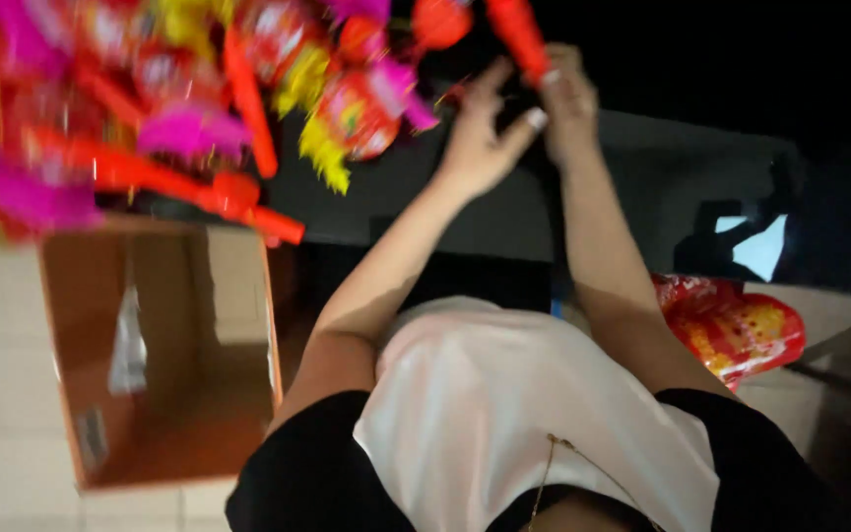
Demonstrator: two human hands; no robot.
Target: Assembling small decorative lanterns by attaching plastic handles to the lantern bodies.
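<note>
Hands up at the far edge of the dark table (642,177), both on one red stick-shaped decoration (519,30). Right hand (568,103) has fingers curled round the stick's lower end, clamped on it. Left hand (480,138) sits just beside, fingers spread apart, thumb out, palm touching or nearly touching the stick, can't tell which because of motion blur.

Stick's long axis runs near upright in view, tilted slightly, top end pointing up and away past the frame edge, lower end in the right-hand grip.

Progress, judged from layout: big pile of red, pink and yellow tasselled decorations (150,108) lies at the table's left end, overhanging the near edge. Open cardboard box (164,345) on the floor below that corner looks almost bare inside, only a scrap or two. Red and yellow packet (741,330) lies on the floor by the table's right side, untouched. So unpacking looks mostly done; the held piece isn't set down yet
</note>
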